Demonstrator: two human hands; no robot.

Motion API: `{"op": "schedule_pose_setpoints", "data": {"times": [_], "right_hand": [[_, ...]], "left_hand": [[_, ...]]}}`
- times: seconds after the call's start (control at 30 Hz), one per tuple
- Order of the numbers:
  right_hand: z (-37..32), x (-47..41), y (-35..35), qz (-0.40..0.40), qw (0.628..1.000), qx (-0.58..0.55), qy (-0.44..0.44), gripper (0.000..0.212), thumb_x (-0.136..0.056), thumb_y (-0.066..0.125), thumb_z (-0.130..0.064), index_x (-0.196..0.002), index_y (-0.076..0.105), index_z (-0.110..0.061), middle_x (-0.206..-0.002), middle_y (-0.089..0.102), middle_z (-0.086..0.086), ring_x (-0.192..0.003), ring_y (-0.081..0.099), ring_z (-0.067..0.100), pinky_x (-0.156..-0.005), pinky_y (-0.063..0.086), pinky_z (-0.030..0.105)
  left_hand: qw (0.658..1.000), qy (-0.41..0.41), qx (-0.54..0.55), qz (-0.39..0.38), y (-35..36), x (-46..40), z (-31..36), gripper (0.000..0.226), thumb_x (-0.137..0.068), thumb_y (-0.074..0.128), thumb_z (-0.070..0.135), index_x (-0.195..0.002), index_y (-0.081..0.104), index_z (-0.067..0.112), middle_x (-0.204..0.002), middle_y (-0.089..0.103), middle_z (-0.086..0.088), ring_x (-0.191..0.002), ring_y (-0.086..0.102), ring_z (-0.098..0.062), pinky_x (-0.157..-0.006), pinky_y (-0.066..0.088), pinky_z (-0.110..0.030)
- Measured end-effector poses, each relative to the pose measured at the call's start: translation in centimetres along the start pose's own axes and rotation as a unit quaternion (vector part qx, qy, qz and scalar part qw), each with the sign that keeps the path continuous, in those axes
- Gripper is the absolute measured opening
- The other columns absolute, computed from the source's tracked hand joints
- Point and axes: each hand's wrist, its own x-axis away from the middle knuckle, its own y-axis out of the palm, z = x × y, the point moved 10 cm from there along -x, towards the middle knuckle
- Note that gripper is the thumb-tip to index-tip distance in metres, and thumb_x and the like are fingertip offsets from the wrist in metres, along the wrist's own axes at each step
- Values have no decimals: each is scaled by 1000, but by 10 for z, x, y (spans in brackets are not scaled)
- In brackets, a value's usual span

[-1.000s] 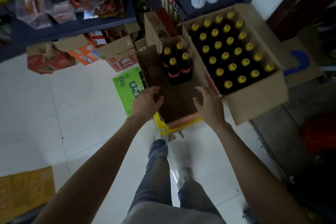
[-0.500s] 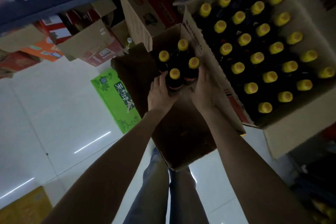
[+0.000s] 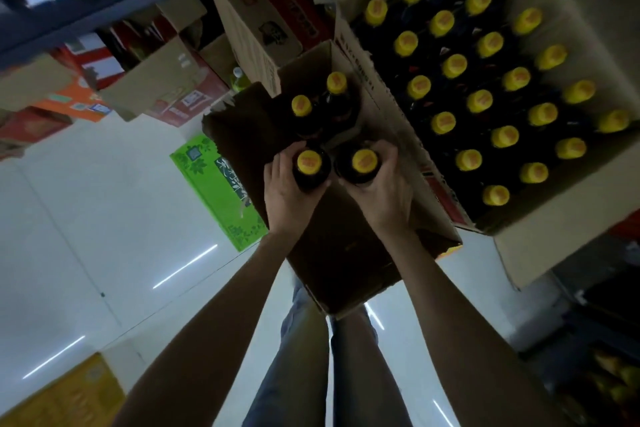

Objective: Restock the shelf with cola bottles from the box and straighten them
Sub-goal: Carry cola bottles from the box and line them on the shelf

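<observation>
Each hand is wrapped round one cola bottle just below its yellow cap: the left hand [image 3: 287, 194] grips the left bottle [image 3: 309, 166], the right hand [image 3: 381, 194] grips the right bottle [image 3: 363, 165], fingers curled about the dark shoulders. The two bottles stand side by side, nearly touching, over the middle of the near box [image 3: 346, 253], an open carton whose dark inside is otherwise bare toward the person. Two more bottles [image 3: 318, 104] stand upright in its far corner, close against the far wall and just beyond the held pair. The box's right wall runs tight along the full box [image 3: 554, 236], whose rows of yellow-capped bottles fill it edge to edge. Left of the near box lies a flat green carton [image 3: 214, 184] on the pale floor [image 3: 86, 218], which opens wide to the left. Beyond, more cartons [image 3: 166, 80] crowd under a dark shelf [image 3: 86, 17]. The person's legs stand right below the box's near edge.
</observation>
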Motion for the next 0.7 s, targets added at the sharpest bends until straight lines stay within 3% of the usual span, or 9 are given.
{"op": "schedule_pose_setpoints", "data": {"times": [0.1, 0.2, 0.33, 0.43, 0.5, 0.6, 0.7], "right_hand": [[-19, 35, -55, 55, 988, -128, 66, 71, -61, 90, -30, -118, 48, -22, -115, 57, 7, -106, 56, 18, -84, 40, 9], [-53, 63, -97, 49, 966, -239, 84, 73, -62, 88, -24, -114, 40, -44, -119, 54, 1, -111, 54, 8, -93, 44, 16], [-81, 95, -146, 57, 964, -256, 43, 71, -64, 79, -29, -124, 42, -38, -124, 53, -8, -118, 52, 5, -98, 46, 23], [-80, 134, -167, 87, 964, -242, 70, 72, -69, 76, -32, -133, 42, -33, -133, 50, -8, -126, 48, 16, -105, 43, 35], [-78, 169, -182, 126, 964, -215, 89, 71, -73, 73, -36, -136, 42, -31, -133, 50, -10, -124, 48, 17, -103, 40, 28], [-66, 232, -206, 199, 951, -187, 144, 75, -73, 71, -41, -139, 44, -19, -128, 53, -2, -119, 50, 14, -99, 38, 16], [-50, 302, -225, 267, 918, -205, 208, 76, -74, 69, -43, -142, 38, -25, -135, 51, -1, -121, 51, 12, -100, 41, 17]], "left_hand": [[998, 23, 63, -9, -51, 19, 34, 67, -63, 82, 32, -121, 48, 21, -118, 54, 11, -106, 47, -13, -89, 35, -15], [992, 43, 110, -40, -95, 35, 69, 66, -62, 82, 38, -118, 48, 29, -114, 51, 21, -110, 52, -18, -93, 38, -19], [971, 49, 196, -129, -114, 55, 111, 68, -64, 80, 41, -119, 46, 23, -116, 59, 7, -112, 56, -15, -92, 48, -35], [956, 106, 184, -201, -111, 76, 140, 69, -66, 81, 35, -123, 45, 20, -122, 57, -5, -116, 55, -17, -93, 49, -43], [938, 134, 177, -267, -101, 94, 152, 69, -66, 81, 36, -124, 47, 17, -121, 57, -6, -116, 55, -17, -96, 48, -43], [894, 175, 164, -379, -87, 134, 176, 76, -66, 79, 43, -128, 48, 12, -124, 56, -5, -118, 54, -17, -98, 47, -32], [843, 239, 136, -463, -77, 185, 208, 71, -64, 75, 49, -125, 48, 26, -121, 53, 16, -115, 51, -5, -94, 40, -12]]}}
